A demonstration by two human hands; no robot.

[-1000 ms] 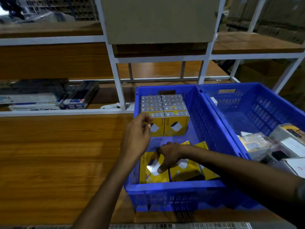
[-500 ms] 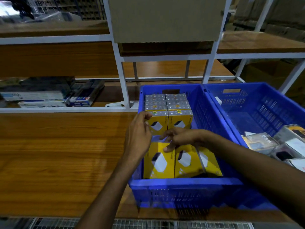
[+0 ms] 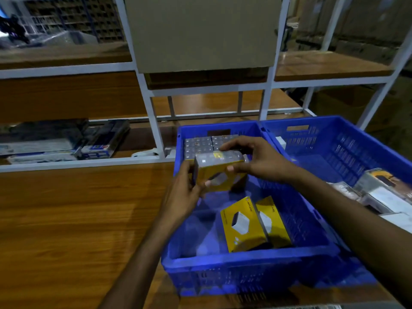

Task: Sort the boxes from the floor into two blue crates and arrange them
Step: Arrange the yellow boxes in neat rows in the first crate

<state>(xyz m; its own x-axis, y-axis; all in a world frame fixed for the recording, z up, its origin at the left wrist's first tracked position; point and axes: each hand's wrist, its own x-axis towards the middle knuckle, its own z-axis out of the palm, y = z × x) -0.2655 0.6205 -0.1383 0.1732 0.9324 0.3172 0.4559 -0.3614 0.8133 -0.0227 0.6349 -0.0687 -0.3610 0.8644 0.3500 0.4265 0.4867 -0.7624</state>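
Note:
Both my hands hold one yellow box (image 3: 217,172) with a clear grey top above the middle of the left blue crate (image 3: 245,266). My left hand (image 3: 184,195) grips its left end and lower edge. My right hand (image 3: 256,159) grips its top and right end. At the crate's far end stands a neat block of the same boxes (image 3: 200,143), tops up. Two more yellow boxes (image 3: 254,224) lean loose near the crate's front right. The right blue crate (image 3: 347,150) touches the left one and holds several white and grey boxes (image 3: 383,192).
The crates sit on a wooden table (image 3: 78,219) in front of a white metal shelving frame (image 3: 153,121). A large cardboard box (image 3: 200,32) stands on the upper shelf. Flat packaged items (image 3: 60,141) lie on the low shelf at left.
One yellow box has been lifted from the loose group near the crate's front and raised toward the stacked block, now held in both hands. Two loose boxes stay behind.

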